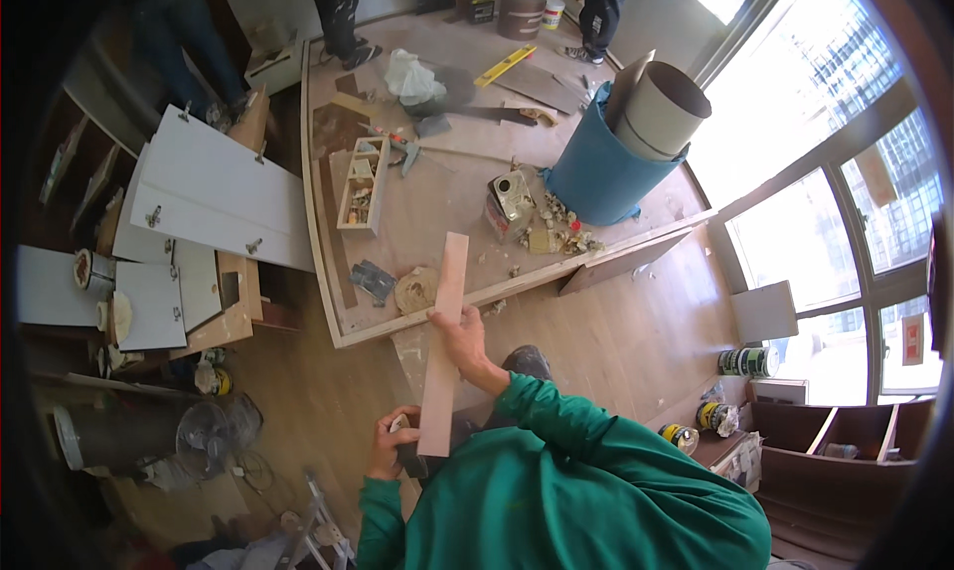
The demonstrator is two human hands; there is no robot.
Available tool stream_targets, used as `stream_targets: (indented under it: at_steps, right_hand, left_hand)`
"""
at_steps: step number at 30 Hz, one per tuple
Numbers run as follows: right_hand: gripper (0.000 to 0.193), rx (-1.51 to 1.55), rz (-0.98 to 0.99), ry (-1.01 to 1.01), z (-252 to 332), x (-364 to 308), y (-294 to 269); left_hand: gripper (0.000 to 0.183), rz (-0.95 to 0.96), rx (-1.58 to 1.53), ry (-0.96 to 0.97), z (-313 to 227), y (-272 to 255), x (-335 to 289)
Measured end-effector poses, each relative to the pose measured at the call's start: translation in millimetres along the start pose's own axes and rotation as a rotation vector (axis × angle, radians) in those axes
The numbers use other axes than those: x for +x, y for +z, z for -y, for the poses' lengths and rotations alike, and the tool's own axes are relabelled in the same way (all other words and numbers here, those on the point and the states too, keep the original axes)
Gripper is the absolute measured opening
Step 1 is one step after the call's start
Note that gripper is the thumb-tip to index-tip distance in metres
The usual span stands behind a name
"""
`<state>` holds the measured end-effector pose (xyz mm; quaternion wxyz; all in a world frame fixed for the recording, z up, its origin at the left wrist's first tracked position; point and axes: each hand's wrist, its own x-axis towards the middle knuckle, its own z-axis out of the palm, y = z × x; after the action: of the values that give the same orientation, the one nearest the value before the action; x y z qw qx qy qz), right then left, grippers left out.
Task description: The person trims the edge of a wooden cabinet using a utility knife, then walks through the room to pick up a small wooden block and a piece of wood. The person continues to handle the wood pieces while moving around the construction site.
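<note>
A long, flat, pale wooden strip (449, 287) stands lengthwise in front of me, its far end over the edge of the large low board (477, 187). My right hand (469, 349) is closed around the strip's middle, with the thumb on its upper face. Beside the strip's near end, my left hand (390, 446) is closed around a small block-like thing (400, 424), whitish on one edge and dark below. Its kind is too unclear to name. The fingers on its far side are partly hidden.
On the board stand a wooden parts box (364, 184), a metal can (512, 194), a blue-wrapped roll (606, 162) and a yellow level (505, 65). White cabinet doors (224, 187) are stacked at left. Two other people's legs (336, 13) show at the far side. A stepladder (320, 525) is near left.
</note>
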<state>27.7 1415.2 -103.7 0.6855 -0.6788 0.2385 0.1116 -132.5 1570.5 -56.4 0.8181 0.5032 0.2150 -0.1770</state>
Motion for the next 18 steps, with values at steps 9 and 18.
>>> stream_targets:
  at_steps: [9, 18]
  right_hand:
    - [0.063, -0.310, 0.473, 0.152, 20, 86, -7]
    - [0.025, 0.058, 0.073, -0.174, 98, 490, -99]
  left_hand:
    - [0.036, -0.215, 0.485, -0.050, -5, 66, 53]
    - [0.040, -0.555, 0.199, -0.629, 81, 132, 100]
